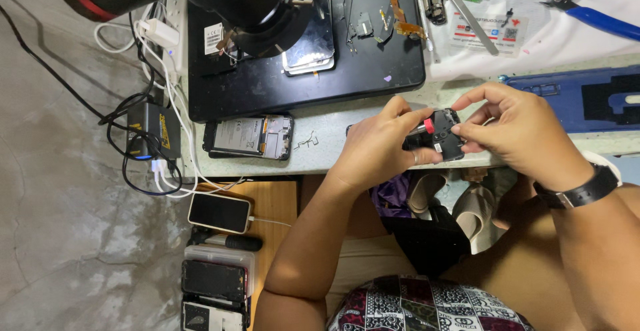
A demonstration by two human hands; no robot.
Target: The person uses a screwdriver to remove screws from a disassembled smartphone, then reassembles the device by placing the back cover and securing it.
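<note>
Both hands hold a small black phone part (441,138) with a red spot on it, just above the front edge of the pale workbench (320,148). My left hand (380,146) grips its left side, thumb on top. My right hand (517,128), with a black wristwatch on the wrist, pinches its right side with the fingertips. An opened phone (248,137) with its battery showing lies on the bench to the left of my hands.
A black mat (300,78) carries a microscope (257,1), phone screens and flex cables. Blue pliers (590,8) and tweezers lie on white cloth at the back right. A blue tray (587,98) sits right. Cables, a charger and several phones lie at the left.
</note>
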